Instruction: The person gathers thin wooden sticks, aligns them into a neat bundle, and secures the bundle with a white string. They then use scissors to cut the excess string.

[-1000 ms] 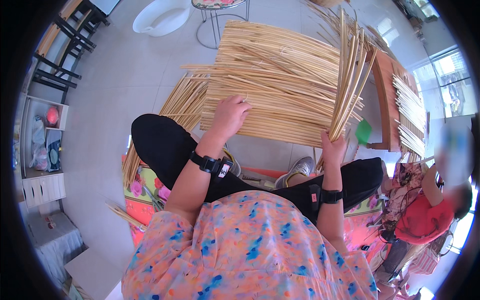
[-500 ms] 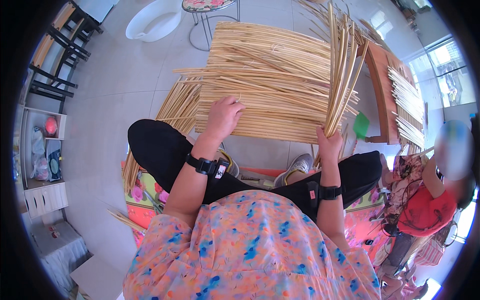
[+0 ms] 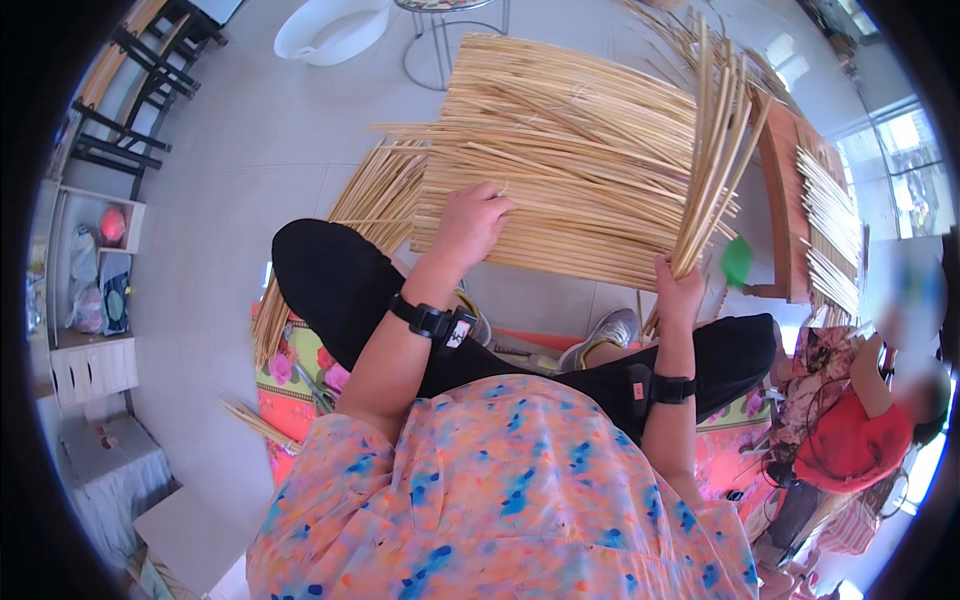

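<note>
A flat layer of straw-coloured reed stalks (image 3: 560,225) lies in front of my knees, with looser stalks spread across its middle. My right hand (image 3: 680,290) is closed around the lower ends of a bundle of long reed stalks (image 3: 708,170). That bundle stands up and fans out over the layer's right edge. My left hand (image 3: 474,225) rests over the near left part of the layer, fingers pinched together. A small pale tip, perhaps string, shows at its fingertips; what it pinches is too small to name.
More stalks (image 3: 385,190) lie beyond my left knee. A wooden bench (image 3: 785,200) holds pale stalks (image 3: 828,225) on the right, near a green piece (image 3: 737,261). Another person in red (image 3: 850,445) sits at right. A white tub (image 3: 330,32) and round stool (image 3: 450,5) stand at the back.
The whole view has shifted, so the stalks and both hands appear farther right. The right hand keeps its bundle, and the left hand stays pinched over the layer.
</note>
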The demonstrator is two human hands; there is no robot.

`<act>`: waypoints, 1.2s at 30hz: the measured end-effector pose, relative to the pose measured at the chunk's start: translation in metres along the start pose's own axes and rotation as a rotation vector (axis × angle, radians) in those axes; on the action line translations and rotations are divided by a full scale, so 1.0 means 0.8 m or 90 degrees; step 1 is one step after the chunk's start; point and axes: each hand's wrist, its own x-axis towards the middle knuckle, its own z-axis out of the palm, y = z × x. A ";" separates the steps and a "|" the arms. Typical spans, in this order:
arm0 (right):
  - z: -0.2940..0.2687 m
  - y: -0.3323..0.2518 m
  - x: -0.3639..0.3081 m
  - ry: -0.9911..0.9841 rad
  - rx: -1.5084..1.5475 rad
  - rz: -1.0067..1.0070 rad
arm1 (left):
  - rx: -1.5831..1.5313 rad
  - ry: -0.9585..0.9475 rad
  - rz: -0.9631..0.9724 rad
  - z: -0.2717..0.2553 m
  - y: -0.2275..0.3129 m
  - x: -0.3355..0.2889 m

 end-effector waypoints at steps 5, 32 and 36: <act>0.001 0.008 0.003 -0.020 0.092 0.011 | 0.005 0.009 0.004 0.006 -0.002 0.000; -0.003 -0.002 -0.003 0.000 -0.007 -0.009 | -0.011 0.017 0.006 0.004 0.000 0.001; -0.002 -0.008 -0.006 -0.001 0.031 0.008 | -0.005 -0.031 -0.040 0.007 -0.002 -0.002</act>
